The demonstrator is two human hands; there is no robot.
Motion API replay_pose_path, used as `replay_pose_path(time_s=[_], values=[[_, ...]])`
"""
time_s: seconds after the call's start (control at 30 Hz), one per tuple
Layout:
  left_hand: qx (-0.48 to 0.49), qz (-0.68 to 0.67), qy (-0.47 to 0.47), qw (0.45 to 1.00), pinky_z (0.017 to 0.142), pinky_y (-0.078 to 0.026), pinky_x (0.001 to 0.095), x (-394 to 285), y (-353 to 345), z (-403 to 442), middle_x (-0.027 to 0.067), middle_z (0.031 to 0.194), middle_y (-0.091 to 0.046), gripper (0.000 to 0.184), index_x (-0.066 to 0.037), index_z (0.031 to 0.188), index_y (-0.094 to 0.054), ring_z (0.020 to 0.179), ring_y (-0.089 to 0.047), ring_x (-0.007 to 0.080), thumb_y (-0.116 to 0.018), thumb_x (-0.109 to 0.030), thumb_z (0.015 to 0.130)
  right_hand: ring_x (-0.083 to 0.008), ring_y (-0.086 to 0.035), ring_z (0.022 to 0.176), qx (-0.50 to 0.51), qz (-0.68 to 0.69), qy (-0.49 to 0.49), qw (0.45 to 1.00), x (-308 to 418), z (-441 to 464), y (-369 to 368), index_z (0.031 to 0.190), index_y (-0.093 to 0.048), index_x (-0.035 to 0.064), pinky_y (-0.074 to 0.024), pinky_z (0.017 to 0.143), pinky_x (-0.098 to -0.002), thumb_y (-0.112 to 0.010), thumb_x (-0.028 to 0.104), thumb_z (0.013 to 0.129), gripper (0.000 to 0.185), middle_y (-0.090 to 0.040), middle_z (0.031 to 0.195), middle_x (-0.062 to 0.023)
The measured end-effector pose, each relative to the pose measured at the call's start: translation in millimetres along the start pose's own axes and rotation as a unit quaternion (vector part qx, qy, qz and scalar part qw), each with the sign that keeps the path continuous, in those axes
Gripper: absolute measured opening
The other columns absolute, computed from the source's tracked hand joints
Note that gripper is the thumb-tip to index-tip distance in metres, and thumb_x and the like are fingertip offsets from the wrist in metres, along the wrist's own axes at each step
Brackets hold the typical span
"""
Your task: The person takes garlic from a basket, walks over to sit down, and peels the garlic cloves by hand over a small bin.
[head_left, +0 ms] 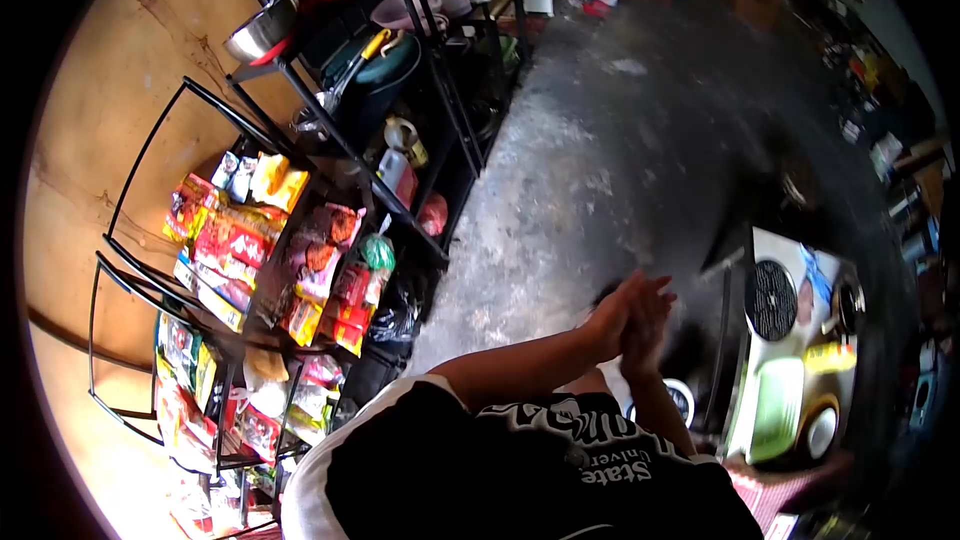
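My left hand (pixel 606 326) and my right hand (pixel 646 336) meet palm to palm in front of my body, above the floor. Their fingers look stretched out and lie against each other, with some fingertips apart at the upper right. No object shows in either hand, though the space between the palms is hidden. Both forearms are bare, and below them is a black shirt (pixel 430 470) with white lettering. To the right of my hands stands a low table (pixel 740 420) bearing a round black perforated plate (pixel 770 300) and a light green tray (pixel 773 410).
On the left, black racks (pixel 112 238) hold several bright snack packets (pixel 235 240). Behind them, a shelf (pixel 345 145) carries metal bowls (pixel 262 32) and a dark green tub (pixel 385 62). A worn grey floor (pixel 560 160) runs toward boxes at the back. Clutter lines the right wall.
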State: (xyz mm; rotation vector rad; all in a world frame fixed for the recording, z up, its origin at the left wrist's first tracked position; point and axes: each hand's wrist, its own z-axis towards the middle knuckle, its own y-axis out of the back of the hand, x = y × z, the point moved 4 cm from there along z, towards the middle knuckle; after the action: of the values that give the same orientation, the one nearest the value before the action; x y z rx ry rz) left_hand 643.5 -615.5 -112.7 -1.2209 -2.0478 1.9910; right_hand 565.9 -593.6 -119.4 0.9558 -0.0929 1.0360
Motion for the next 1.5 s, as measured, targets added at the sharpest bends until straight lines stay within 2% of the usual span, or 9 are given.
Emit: replay_pose_path(time_s=[0.2,0.3,0.57,0.6,0.83,0.9,1.13,1.3,1.5], values=[[-0.025,0.302,-0.316,0.899,0.11,-0.019,0.0409,-178.5,-42.6,111.3,0.0119,0.146,-0.025,0.06,-0.011,0.141,-0.031,0.133,-0.028,0.0288,-0.036,-0.048,0.094,-0.026,-0.026,0.134,-0.031,0.401,-0.287,0.869,-155.1,141.1,-58.2,0.142,-0.024,0.0085,-0.0168,0.11,-0.0441,-0.032,0.04,0.096,0.056,-0.025,0.146,-0.0115],[0.011,0.584,-0.397,0.708,0.108,-0.022,0.0467,-216.7,-40.6,143.8,0.014,0.145,-0.026,0.058,-0.013,0.137,-0.037,0.132,-0.028,0.0313,-0.054,-0.032,0.085,-0.0275,-0.028,0.133,0.053,0.743,-0.337,0.576,-185.3,206.5,-108.1,0.141,-0.025,0.0063,-0.0227,0.109,-0.0365,-0.032,0.045,0.096,0.06,-0.026,0.146,-0.0133],[-0.174,0.805,-0.419,0.382,0.106,-0.019,0.0544,-368.3,69.5,207.7,0.0125,0.134,-0.045,0.056,-0.014,0.128,-0.051,0.127,-0.038,0.0311,-0.057,-0.017,0.073,-0.0269,-0.031,0.131,0.234,0.753,-0.371,0.491,-173.1,420.6,-150.9,0.141,-0.02,-0.0005,-0.0235,0.109,-0.0377,-0.023,0.046,0.097,0.064,-0.027,0.144,-0.0147],[-0.233,0.806,-0.409,0.36,0.106,-0.019,0.0545,-389.4,82.3,213.5,0.0117,0.134,-0.046,0.056,-0.014,0.128,-0.051,0.127,-0.038,0.0307,-0.057,-0.017,0.072,-0.0258,-0.026,0.134,0.296,0.857,-0.329,0.264,-178.5,444.6,-159.7,0.143,-0.018,0.0035,-0.0196,0.11,-0.0363,-0.025,0.041,0.098,0.059,-0.023,0.147,-0.0142],[-0.282,0.17,-0.398,0.856,0.107,-0.026,0.0354,-487.7,170.4,328.5,0.0129,0.139,-0.038,0.047,-0.011,0.139,-0.034,0.13,-0.033,0.0268,-0.033,-0.034,0.098,-0.0326,-0.02,0.137,0.233,0.373,0.099,0.892,-228.9,588.8,-204.6,0.141,-0.024,-0.0001,-0.0143,0.111,-0.0436,-0.038,0.024,0.093,0.055,-0.019,0.147,-0.021],[0.027,-0.03,-0.407,0.913,0.106,-0.028,0.0336,-509.8,165.4,364.1,0.0102,0.137,-0.04,0.049,-0.01,0.138,-0.034,0.126,-0.038,0.0233,-0.027,-0.039,0.099,-0.0387,-0.024,0.134,0.201,0.179,0.278,0.922,-249.9,609.0,-229.1,0.133,-0.041,0.0004,-0.0148,0.11,-0.0486,-0.038,0.022,0.091,0.048,-0.03,0.142,-0.0244],[-0.241,0.031,-0.547,0.801,0.112,-0.01,0.0373,-634.4,136.8,369.1,0.0108,0.15,-0.018,0.067,-0.011,0.145,-0.017,0.138,-0.015,0.0217,-0.032,-0.052,0.094,-0.0344,-0.013,0.139,0.236,0.254,0.216,0.913,-319.3,702.9,-324.6,0.141,-0.029,0.0069,-0.0005,0.109,-0.0516,-0.025,0.043,0.096,0.058,-0.018,0.149,-0.0187],[-0.469,0.461,-0.582,0.478,0.111,-0.011,0.0408,-669.1,113.8,380.5,0.0145,0.149,-0.019,0.065,-0.009,0.145,-0.018,0.137,-0.017,0.0298,-0.032,-0.046,0.095,-0.021,-0.024,0.136,0.496,0.718,-0.147,0.465,-324.6,724.8,-412.7,0.143,-0.022,0.0096,-0.0217,0.11,-0.0367,-0.022,0.039,0.099,0.053,-0.023,0.148,-0.0101],[-0.514,0.719,-0.446,0.143,0.102,-0.024,0.0589,-661.0,121.5,402.3,0.0135,0.13,-0.05,0.046,-0.019,0.121,-0.059,0.121,-0.045,0.0355,-0.037,-0.046,0.091,-0.0252,-0.021,0.137,0.738,0.584,-0.295,0.164,-269.1,720.0,-400.6,0.145,-0.018,0.011,-0.006,0.112,-0.042,-0.017,0.066,0.089,0.079,-0.021,0.15,-0.0089]])
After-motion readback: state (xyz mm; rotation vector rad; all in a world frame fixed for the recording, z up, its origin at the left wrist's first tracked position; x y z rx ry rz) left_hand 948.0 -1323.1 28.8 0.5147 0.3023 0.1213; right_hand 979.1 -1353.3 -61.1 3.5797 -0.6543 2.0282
